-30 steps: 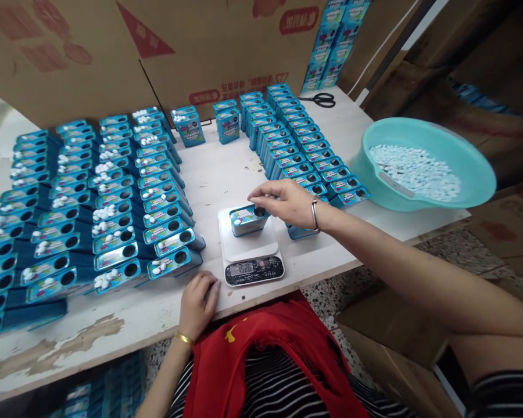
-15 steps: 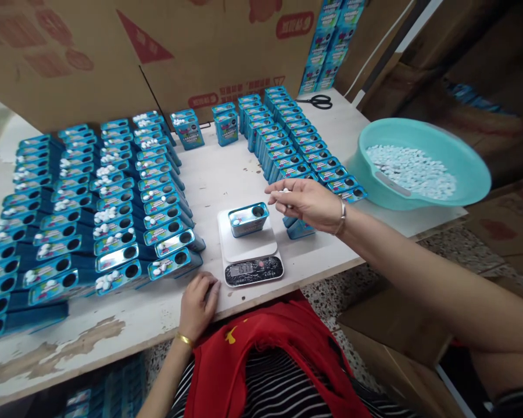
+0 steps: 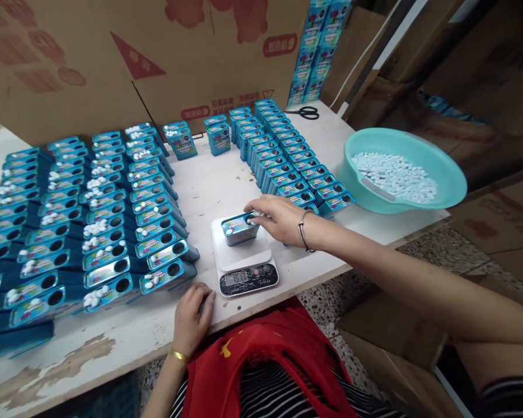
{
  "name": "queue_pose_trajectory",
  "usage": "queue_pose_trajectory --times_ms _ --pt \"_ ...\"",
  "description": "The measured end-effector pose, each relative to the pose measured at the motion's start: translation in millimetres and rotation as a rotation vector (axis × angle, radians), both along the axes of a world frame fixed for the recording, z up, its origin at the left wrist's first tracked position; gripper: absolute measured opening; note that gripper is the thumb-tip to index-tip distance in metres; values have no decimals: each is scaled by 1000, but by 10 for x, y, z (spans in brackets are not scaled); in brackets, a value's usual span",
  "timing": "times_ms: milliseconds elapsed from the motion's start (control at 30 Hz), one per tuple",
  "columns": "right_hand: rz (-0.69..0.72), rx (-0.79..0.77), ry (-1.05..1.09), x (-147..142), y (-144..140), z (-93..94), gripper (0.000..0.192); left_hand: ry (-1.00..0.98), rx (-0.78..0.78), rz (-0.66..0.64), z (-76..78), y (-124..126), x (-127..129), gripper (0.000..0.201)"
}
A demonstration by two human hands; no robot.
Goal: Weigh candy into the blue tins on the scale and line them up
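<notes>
At the centre of the frame a small blue tin (image 3: pixel 239 227) is seen standing on a white digital scale (image 3: pixel 244 261), whose dark display panel faces the lower edge of the picture. The right hand (image 3: pixel 279 219) is laid against the tin's right end, its fingers (image 3: pixel 253 216) drawn together over the round hole in the tin's top — a small white piece appears to be pinched there, though that cannot be told for certain. The left hand (image 3: pixel 192 316) is rested flat on the edge of the tabletop (image 3: pixel 209 180), lower centre of the frame, its fingers loosely apart and holding nothing; it lies just beside the scale's lower left corner. On the left of the frame, rows of open tins (image 3: pixel 91 220) are laid out, many with white pieces on top. A second block of tins (image 3: pixel 283 157) is ranged at the upper centre. At the right a teal basin (image 3: pixel 448 180) holding white tablets (image 3: pixel 394 177) is set, and black scissors (image 3: pixel 304 112) lie near the top.
</notes>
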State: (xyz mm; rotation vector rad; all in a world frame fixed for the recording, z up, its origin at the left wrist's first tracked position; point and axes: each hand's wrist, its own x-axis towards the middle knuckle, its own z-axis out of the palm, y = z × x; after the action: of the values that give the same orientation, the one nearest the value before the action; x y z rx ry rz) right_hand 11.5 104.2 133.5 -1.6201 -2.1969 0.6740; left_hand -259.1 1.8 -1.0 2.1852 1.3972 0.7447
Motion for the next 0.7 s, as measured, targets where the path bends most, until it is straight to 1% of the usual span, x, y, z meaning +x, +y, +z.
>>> queue_pose_trajectory --times_ms 133,200,267,300,333,400,467,567,633,700 --pt "-14 -6 -14 -27 17 34 25 1 -9 -10 -13 -6 -9 10" --pt "-32 -1 64 -6 37 74 21 2 -18 -11 -18 -10 -11 10" --pt "-71 -42 264 35 39 117 15 -8 -27 -9 -20 -12 -10 11" --pt "-100 -100 405 63 24 135 12 -14 -31 -10 -20 -12 -7 11" --pt "-135 -179 558 92 -4 148 9 -20 -34 -11 -19 -10 -3 11" --pt "-204 -374 836 153 -107 149 12 -26 -36 -11 -16 -2 10 11" --pt "-253 -554 1012 204 -269 101 17 -29 -36 -10 -9 5 27 10" --pt "-307 -749 1123 252 -592 -66 22 -44 -33 1 9 -15 39 9" --pt "-366 -818 1155 276 -830 -213 24 -70 -11 26 19 -67 13 11" --pt "-447 -845 1177 302 -1059 -362 25 -77 22 45 15 -155 -46 13"
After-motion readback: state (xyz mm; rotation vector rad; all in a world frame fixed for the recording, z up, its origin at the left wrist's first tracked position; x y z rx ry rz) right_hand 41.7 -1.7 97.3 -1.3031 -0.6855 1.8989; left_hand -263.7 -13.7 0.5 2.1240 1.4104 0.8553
